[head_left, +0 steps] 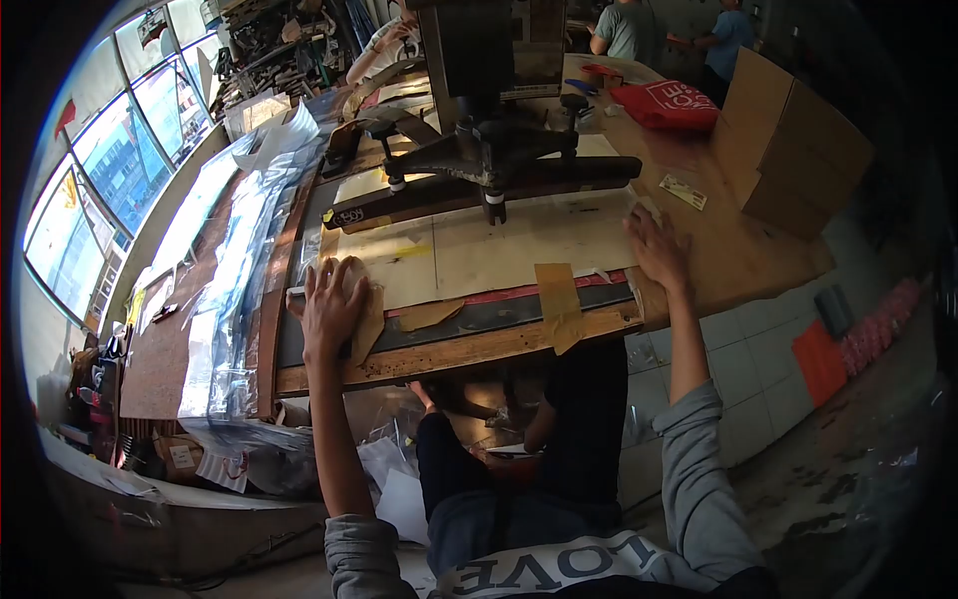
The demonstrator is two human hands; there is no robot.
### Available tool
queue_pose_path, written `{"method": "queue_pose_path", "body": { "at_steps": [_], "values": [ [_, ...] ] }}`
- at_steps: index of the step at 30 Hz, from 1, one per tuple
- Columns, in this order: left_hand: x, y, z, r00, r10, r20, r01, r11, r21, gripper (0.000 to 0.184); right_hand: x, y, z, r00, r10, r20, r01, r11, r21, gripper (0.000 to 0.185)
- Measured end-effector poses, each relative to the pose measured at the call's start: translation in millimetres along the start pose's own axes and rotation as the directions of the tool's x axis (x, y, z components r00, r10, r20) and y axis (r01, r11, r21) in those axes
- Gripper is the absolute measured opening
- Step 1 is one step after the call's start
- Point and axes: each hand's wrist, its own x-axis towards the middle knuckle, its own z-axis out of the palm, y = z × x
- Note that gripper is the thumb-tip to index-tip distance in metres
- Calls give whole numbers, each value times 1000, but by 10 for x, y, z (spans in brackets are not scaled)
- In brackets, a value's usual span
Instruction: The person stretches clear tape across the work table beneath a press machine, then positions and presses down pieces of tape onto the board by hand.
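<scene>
My left hand (334, 304) lies with fingers spread on the front left corner of a pale cream sheet (499, 245). A small white edge (295, 291) shows beside it; I cannot tell what it belongs to. My right hand (659, 252) rests open, fingers stretched out, at the sheet's right edge. Strips of tan tape (560, 304) cross the front edge, over a thin red layer (489, 299) and a dark board. A wooden rail (479, 351) runs along the front. Above the sheet stands a black press head with a long crossbar (479, 190).
Clear plastic film (235, 280) covers a brown board on the left. At the right are an open cardboard box (788, 140), a red bag (667, 104) and a small printed strip (684, 192). Other people (626, 30) are at the back. An orange-red dustpan-like thing (820, 361) lies on the floor.
</scene>
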Motion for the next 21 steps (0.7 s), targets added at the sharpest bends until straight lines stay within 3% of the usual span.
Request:
{"method": "queue_pose_path", "body": {
  "at_steps": [15, 21],
  "values": [
    [-46, 80, -125, 985, -155, 70, 149, 985, 85, 56, -46, -32, -80, 999, -39, 37, 43, 994, -105, 52],
    [-40, 73, -126, 978, -193, 72, 191, 981, 43, 72, -35, -4, -39, 997, -72, -6, 70, 989, -128, 49]
  ]
}}
